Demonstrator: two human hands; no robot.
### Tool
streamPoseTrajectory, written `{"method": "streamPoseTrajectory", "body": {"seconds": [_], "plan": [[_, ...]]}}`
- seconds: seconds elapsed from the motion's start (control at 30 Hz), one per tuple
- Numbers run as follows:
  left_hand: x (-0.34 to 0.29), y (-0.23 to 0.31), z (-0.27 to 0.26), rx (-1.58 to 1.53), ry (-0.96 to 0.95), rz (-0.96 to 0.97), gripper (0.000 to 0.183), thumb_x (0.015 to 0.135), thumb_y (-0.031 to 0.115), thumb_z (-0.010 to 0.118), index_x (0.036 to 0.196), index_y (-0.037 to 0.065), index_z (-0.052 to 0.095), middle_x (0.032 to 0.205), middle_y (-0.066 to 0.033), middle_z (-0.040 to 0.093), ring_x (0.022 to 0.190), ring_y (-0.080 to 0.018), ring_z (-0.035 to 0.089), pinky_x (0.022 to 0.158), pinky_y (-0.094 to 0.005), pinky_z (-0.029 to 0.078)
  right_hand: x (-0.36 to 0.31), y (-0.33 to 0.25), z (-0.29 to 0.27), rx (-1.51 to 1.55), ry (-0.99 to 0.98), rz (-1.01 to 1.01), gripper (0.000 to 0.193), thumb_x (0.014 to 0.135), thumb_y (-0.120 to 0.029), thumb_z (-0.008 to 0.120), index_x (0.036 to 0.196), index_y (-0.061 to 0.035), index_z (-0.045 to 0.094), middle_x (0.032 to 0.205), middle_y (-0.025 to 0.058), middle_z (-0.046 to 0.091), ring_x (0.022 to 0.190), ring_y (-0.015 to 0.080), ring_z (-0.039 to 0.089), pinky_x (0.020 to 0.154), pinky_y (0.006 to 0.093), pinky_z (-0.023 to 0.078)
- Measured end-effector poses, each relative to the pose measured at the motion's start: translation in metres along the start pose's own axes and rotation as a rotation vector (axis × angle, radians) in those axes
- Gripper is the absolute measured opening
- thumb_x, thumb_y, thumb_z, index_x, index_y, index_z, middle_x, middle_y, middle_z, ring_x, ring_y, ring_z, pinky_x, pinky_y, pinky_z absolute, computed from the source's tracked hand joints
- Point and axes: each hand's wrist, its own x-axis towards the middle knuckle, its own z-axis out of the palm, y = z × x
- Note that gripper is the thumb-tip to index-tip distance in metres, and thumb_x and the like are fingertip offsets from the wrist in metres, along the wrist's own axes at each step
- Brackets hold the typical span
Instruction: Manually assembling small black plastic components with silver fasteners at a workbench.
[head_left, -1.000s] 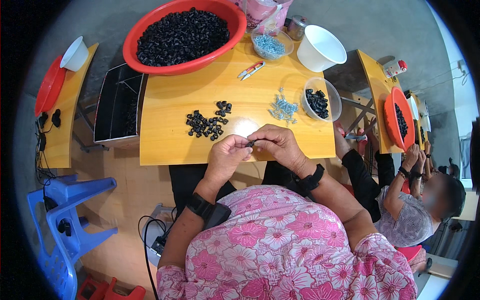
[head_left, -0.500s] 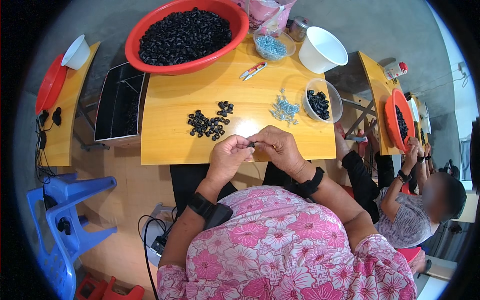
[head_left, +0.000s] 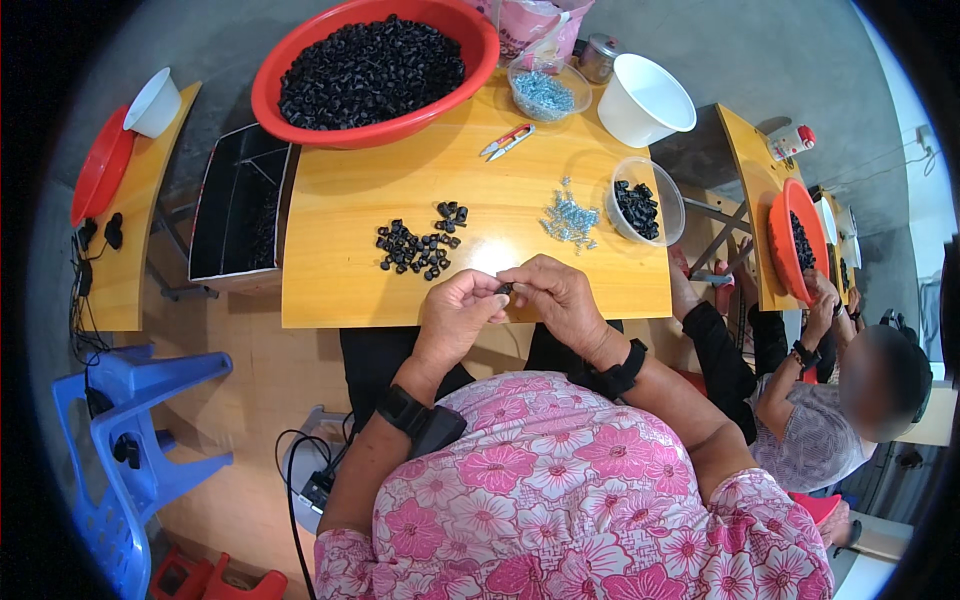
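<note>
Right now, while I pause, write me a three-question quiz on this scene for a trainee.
1. True or false: the thread snips lie on the wooden table, in neither hand.

2. Which thing is held between the left hand and the right hand?
A) a clear bowl
B) a small black piece
C) a white tub

3. Fill the gap: in the picture, the loose heap of small silvery metal pieces lies to the ____ of the loose heap of black pieces.

Key: 1. True. 2. B. 3. Right.
</note>
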Motion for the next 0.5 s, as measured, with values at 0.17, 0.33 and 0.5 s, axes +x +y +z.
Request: {"method": "streamPoseTrajectory", "body": {"seconds": [0.17, 0.33, 0.5], "plan": [[0.000, -0.002, -0.002, -0.004, -0.017, -0.020, 0.008, 0.085, 0.001, 0.065, 0.092, 0.001, 0.060, 0.084, 0.0014, 0.062, 0.074, -0.0037, 0.056, 0.065, -0.0188, 0.047, 0.002, 0.001, 0.001, 0.045, -0.026, 0.018, 0.022, 0.083, -0.001, 0.059, 0.102, -0.0065, 0.070, 0.081, 0.0074, 0.057, 0.077, 0.0186, 0.057, 0.069, 0.0281, 0.047], [0.000, -0.006, -0.003, -0.004, -0.003, 0.017, 0.011, 0.087, 0.002, 0.062, 0.096, -0.004, 0.060, 0.086, -0.0074, 0.065, 0.073, -0.0110, 0.064, 0.066, -0.0237, 0.054, 0.002, 0.005, 0.004, -0.031, -0.031, -0.089, 0.030, 0.084, 0.009, 0.057, 0.107, -0.0061, 0.068, 0.086, 0.0068, 0.059, 0.083, 0.0174, 0.058, 0.073, 0.0256, 0.048], [0.001, 0.000, -0.001, -0.022, 0.044, 0.001, 0.011, 0.088, 0.005, 0.064, 0.095, -0.003, 0.060, 0.084, -0.0067, 0.066, 0.072, -0.0100, 0.063, 0.064, -0.0232, 0.054, 0.000, 0.010, 0.013, -0.105, 0.002, -0.198, 0.041, 0.081, 0.010, 0.060, 0.118, -0.0081, 0.062, 0.095, 0.0089, 0.058, 0.088, 0.0207, 0.058, 0.077, 0.0279, 0.049]]}}
